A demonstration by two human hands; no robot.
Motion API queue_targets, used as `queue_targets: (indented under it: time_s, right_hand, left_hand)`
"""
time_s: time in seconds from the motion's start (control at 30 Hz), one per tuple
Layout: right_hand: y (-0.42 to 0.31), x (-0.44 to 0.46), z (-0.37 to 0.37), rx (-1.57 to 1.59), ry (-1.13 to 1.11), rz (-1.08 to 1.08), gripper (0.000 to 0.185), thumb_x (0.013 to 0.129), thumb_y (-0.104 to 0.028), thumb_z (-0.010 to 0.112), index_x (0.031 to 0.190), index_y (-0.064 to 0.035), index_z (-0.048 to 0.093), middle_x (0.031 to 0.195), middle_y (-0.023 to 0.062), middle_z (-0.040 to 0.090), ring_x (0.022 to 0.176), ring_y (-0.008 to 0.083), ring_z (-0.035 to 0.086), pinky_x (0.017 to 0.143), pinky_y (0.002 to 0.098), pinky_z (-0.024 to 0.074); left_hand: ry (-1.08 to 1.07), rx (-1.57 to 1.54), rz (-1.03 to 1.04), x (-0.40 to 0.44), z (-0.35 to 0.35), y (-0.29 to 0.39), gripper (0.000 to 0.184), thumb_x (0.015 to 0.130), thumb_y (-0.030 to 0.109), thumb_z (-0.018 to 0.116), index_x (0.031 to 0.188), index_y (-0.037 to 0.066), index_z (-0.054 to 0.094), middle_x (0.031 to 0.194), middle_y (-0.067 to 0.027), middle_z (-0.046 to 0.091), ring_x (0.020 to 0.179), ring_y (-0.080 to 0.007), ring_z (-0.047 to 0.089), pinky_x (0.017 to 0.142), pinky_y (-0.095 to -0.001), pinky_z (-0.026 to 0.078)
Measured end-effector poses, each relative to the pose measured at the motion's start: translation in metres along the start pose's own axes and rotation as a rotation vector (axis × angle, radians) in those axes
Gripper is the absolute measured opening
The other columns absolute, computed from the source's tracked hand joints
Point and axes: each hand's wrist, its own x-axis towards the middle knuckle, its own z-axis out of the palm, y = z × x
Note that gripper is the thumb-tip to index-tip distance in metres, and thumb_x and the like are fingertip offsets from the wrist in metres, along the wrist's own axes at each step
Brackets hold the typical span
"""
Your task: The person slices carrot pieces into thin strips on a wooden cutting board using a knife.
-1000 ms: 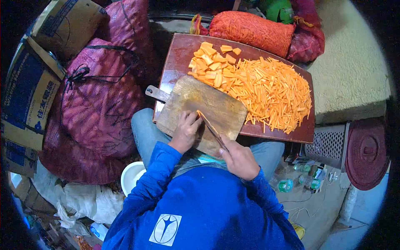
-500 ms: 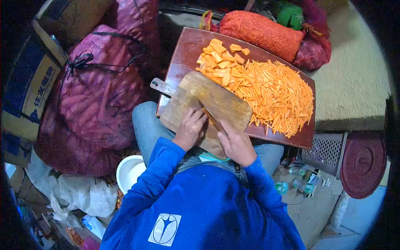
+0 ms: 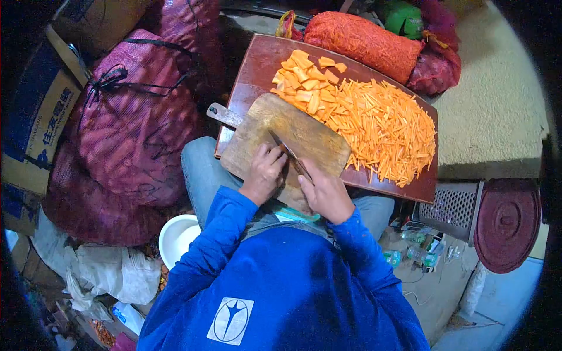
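Note:
My right hand is closed around the handle of a knife, whose narrow blade points up and left over the wooden cutting board. Beside the blade, my left hand rests on the board with its fingers curled under. Whatever those fingers press on is hidden from view. The board lies tilted across my lap and the near edge of a reddish-brown tabletop. Just beyond it are thick carrot slices, and to their right a large heap of carrot sticks.
An orange mesh sack lies behind the tabletop. Large purple mesh sacks stand at left, near a white bowl. At right are a pale ledge, a grey perforated basket, a maroon lid and plastic bottles.
The knife and right hand have shifted slightly left, closer to my left fingers. My left hand stays curled on the board. The whole view has moved a little.

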Motion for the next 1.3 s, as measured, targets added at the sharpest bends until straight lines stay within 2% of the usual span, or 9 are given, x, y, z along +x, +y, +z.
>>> queue_targets:
  time_s: [0.13, 0.2, 0.33, 0.53, 0.6, 0.73, 1.03, 1.1, 1.3]
  right_hand:
    - [-0.006, 0.002, 0.004, -0.067, -0.006, -0.014, 0.044, 0.101, -0.017, 0.062, 0.141, -0.0037, 0.051, 0.113, 0.0320, 0.070, 0.104, 0.0532, 0.066, 0.087, 0.0597, 0.0529]
    - [-0.002, 0.001, 0.009, -0.042, 0.076, -0.094, 0.043, 0.101, -0.017, 0.062, 0.141, -0.0048, 0.053, 0.104, 0.0329, 0.070, 0.097, 0.0523, 0.069, 0.083, 0.0589, 0.0542]
    - [0.003, -0.002, 0.007, 0.033, 0.044, -0.063, 0.044, 0.101, -0.017, 0.063, 0.141, -0.0044, 0.054, 0.102, 0.0319, 0.070, 0.095, 0.0522, 0.069, 0.082, 0.0578, 0.0543]
    - [0.013, -0.019, 0.018, 0.020, 0.179, -0.220, 0.044, 0.100, -0.018, 0.065, 0.142, -0.0037, 0.056, 0.105, 0.0289, 0.071, 0.095, 0.0507, 0.070, 0.081, 0.0552, 0.0561]
    - [0.004, -0.033, 0.010, -0.045, 0.099, -0.024, 0.044, 0.101, -0.018, 0.065, 0.142, -0.0033, 0.056, 0.108, 0.0304, 0.071, 0.098, 0.0497, 0.070, 0.082, 0.0535, 0.0572]
    - [0.008, -0.041, 0.008, -0.029, 0.073, 0.027, 0.049, 0.100, -0.021, 0.064, 0.145, -0.0050, 0.051, 0.114, 0.0295, 0.070, 0.102, 0.0493, 0.070, 0.082, 0.0585, 0.0570]
    - [0.003, -0.046, -0.001, -0.054, 0.070, 0.016, 0.054, 0.101, -0.019, 0.062, 0.151, -0.0058, 0.046, 0.113, 0.0299, 0.070, 0.100, 0.0504, 0.069, 0.081, 0.0583, 0.0567]
    - [0.012, -0.046, 0.001, 0.111, 0.054, 0.053, 0.052, 0.101, -0.018, 0.063, 0.150, -0.0050, 0.049, 0.111, 0.0303, 0.071, 0.100, 0.0502, 0.069, 0.082, 0.0563, 0.0572]
    - [0.008, -0.053, 0.007, -0.017, 0.153, -0.014, 0.049, 0.099, -0.016, 0.067, 0.144, 0.0009, 0.055, 0.109, 0.0316, 0.071, 0.101, 0.0498, 0.070, 0.083, 0.0533, 0.0576]
  left_hand:
    - [-0.001, -0.030, 0.023, -0.001, 0.000, -0.001, 0.020, 0.075, 0.001, 0.075, 0.095, -0.002, 0.071, 0.104, -0.0158, 0.064, 0.102, -0.0376, 0.060, 0.090, -0.0475, 0.054]
    - [-0.025, 0.010, 0.028, -0.003, 0.000, -0.001, 0.019, 0.076, 0.001, 0.075, 0.095, -0.001, 0.072, 0.104, -0.0156, 0.064, 0.102, -0.0378, 0.060, 0.090, -0.0474, 0.054]
    - [-0.052, 0.001, 0.014, -0.005, 0.001, 0.002, 0.020, 0.076, 0.003, 0.075, 0.096, -0.001, 0.072, 0.105, -0.0156, 0.064, 0.102, -0.0384, 0.059, 0.090, -0.0477, 0.054]
    - [-0.008, 0.106, 0.042, -0.012, 0.004, -0.002, 0.025, 0.074, 0.008, 0.077, 0.098, 0.004, 0.075, 0.106, -0.0123, 0.064, 0.107, -0.0362, 0.058, 0.093, -0.0498, 0.051]
    - [-0.107, 0.160, 0.141, -0.012, 0.002, -0.002, 0.028, 0.073, 0.014, 0.077, 0.100, 0.009, 0.076, 0.108, -0.0096, 0.064, 0.110, -0.0327, 0.058, 0.099, -0.0508, 0.047]
    - [-0.156, 0.226, 0.185, -0.011, 0.005, 0.002, 0.026, 0.079, 0.020, 0.072, 0.103, 0.011, 0.077, 0.109, -0.0067, 0.064, 0.108, -0.0296, 0.058, 0.098, -0.0522, 0.041]
    - [-0.218, 0.272, 0.145, -0.015, 0.011, 0.013, 0.036, 0.080, 0.021, 0.071, 0.114, 0.011, 0.077, 0.115, -0.0068, 0.064, 0.112, -0.0302, 0.057, 0.100, -0.0554, 0.040]
    - [-0.214, 0.276, 0.154, -0.013, 0.009, 0.014, 0.037, 0.080, 0.021, 0.072, 0.114, 0.011, 0.077, 0.116, -0.0071, 0.064, 0.112, -0.0302, 0.057, 0.101, -0.0556, 0.040]
    - [-0.254, 0.246, 0.147, -0.013, 0.009, 0.015, 0.038, 0.079, 0.021, 0.072, 0.115, 0.008, 0.077, 0.120, -0.0079, 0.065, 0.112, -0.0304, 0.058, 0.103, -0.0570, 0.039]
